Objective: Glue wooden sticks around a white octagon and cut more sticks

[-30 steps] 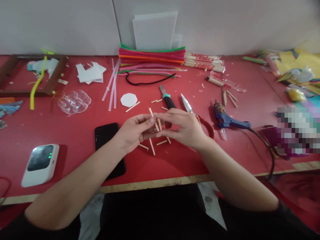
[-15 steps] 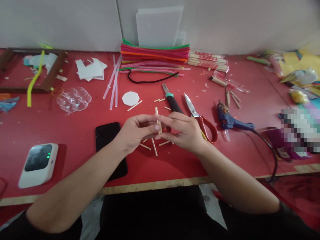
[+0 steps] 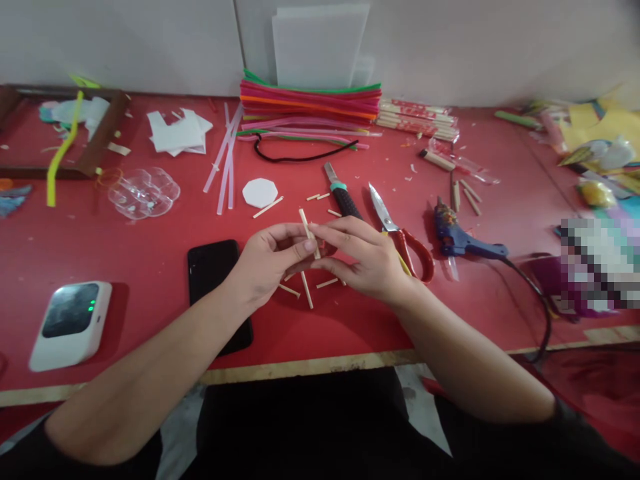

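Note:
Between my two hands a short wooden stick is held up, its top leaning left. My left hand pinches it between thumb and fingers. My right hand closes its fingertips around the stick from the other side; part of the grip is hidden. Below on the red table lie cut stick pieces, and a few more lie beyond the hands. A craft knife and red-handled scissors rest just past my right hand. A white octagonal piece lies past my left hand.
A black phone lies beside my left forearm, with a white device farther left. On the right is a blue glue gun with its cord. Coloured pipe cleaners, wrapped sticks and a brown frame sit toward the back.
The stick has tilted, its top going left from nearly upright. Both hands stay together around it, and the whole view has shifted slightly.

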### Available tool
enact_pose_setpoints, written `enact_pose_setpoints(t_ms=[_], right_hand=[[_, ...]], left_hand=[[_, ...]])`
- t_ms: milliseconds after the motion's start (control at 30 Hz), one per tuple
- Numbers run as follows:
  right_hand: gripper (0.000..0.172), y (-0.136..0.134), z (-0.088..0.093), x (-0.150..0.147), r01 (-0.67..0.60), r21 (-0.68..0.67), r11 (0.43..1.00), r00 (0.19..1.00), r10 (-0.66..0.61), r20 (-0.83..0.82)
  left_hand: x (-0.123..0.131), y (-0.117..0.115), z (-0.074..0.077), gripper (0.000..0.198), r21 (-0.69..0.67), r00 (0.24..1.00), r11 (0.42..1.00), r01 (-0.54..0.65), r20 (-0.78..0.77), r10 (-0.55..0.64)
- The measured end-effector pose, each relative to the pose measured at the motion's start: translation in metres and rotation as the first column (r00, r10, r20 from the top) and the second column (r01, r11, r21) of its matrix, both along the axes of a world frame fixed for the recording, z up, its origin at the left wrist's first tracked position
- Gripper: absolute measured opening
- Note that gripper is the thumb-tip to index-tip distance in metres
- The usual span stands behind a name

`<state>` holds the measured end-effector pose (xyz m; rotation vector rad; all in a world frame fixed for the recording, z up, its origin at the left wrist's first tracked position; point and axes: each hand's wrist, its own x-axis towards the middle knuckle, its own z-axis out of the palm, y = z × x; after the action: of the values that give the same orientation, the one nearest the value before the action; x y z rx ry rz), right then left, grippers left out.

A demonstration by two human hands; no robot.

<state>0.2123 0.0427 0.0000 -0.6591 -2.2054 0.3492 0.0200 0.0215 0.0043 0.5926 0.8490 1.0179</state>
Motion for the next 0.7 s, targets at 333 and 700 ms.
enact_pose_setpoints(t_ms=[333, 700], right_hand=[[0.039, 0.0002, 0.0033, 0.0017, -0.007, 0.016, 1.000, 0.999, 0.006, 0.038], [0.032, 0.0017, 0.0015, 0.0025, -0.005, 0.031, 1.000, 1.000, 0.004, 0.031]], left_hand=[[-0.0018, 0.0016, -0.0001, 0.025, -0.050, 1.000, 0.999, 0.015, 0.001, -0.015], [-0.0089, 0.0030, 0.0021, 0.022, -0.093, 0.990, 0.991, 0.098, -0.092, -0.107]])
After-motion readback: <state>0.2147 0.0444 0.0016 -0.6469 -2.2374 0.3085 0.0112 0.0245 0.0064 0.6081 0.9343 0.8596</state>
